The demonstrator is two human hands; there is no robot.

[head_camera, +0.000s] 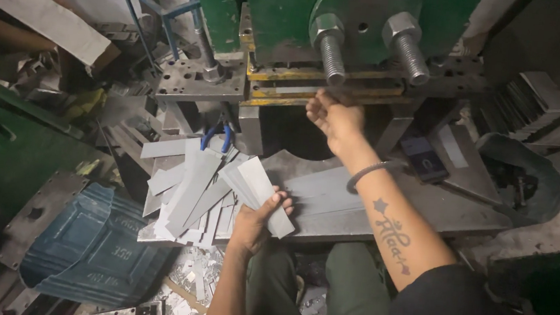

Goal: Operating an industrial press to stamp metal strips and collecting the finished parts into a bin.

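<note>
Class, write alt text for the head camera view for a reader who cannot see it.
A person's right hand reaches into the slot of a green press machine, while the left hand holds a stack of grey metal strips. More strips lie piled on the bench beside blue-handled pliers.

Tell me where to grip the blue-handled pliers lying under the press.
Probably grip the pliers by their two blue handles, coming from the front, the side of the left hand. Only the handles show; the head is hidden near the green press.
</note>
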